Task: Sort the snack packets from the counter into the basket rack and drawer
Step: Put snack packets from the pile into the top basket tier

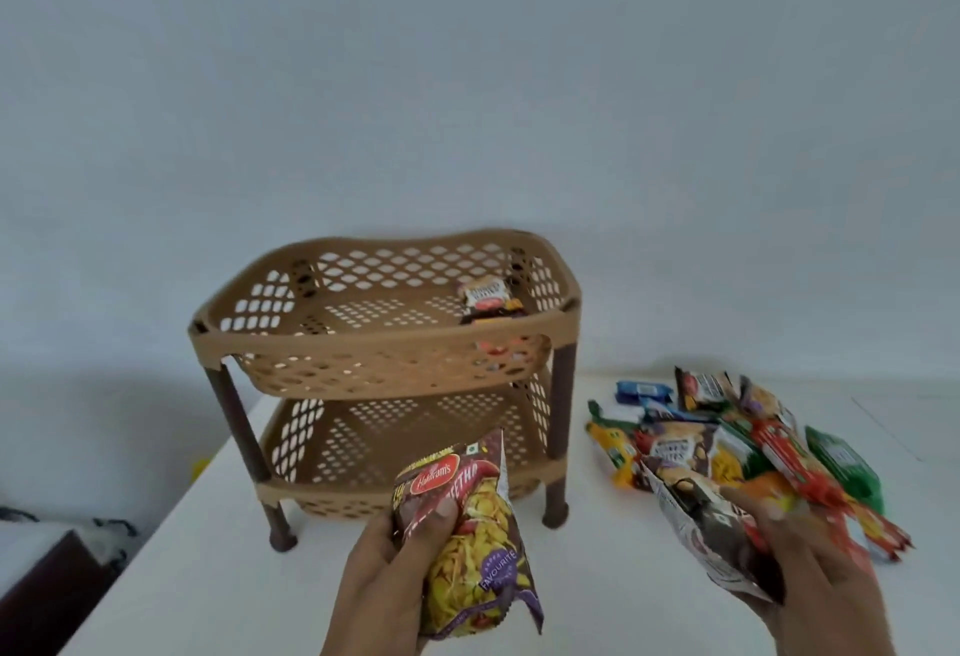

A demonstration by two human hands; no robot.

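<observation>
A tan two-tier basket rack [374, 343] with dark brown legs stands on the white counter [218, 567]. One dark snack packet [485, 299] lies in the right back corner of its top basket. My left hand [384, 588] grips a maroon and yellow Haldiram's packet [467, 541] just in front of the lower basket. My right hand [826, 577] holds a dark brown and white packet [701, 531] at the near edge of a pile of mixed packets [737, 442] on the counter to the right of the rack.
The counter's left edge drops to a dark floor area with a brown piece of furniture [47, 582]. A plain pale wall [467, 84] rises behind the rack. No drawer is in view.
</observation>
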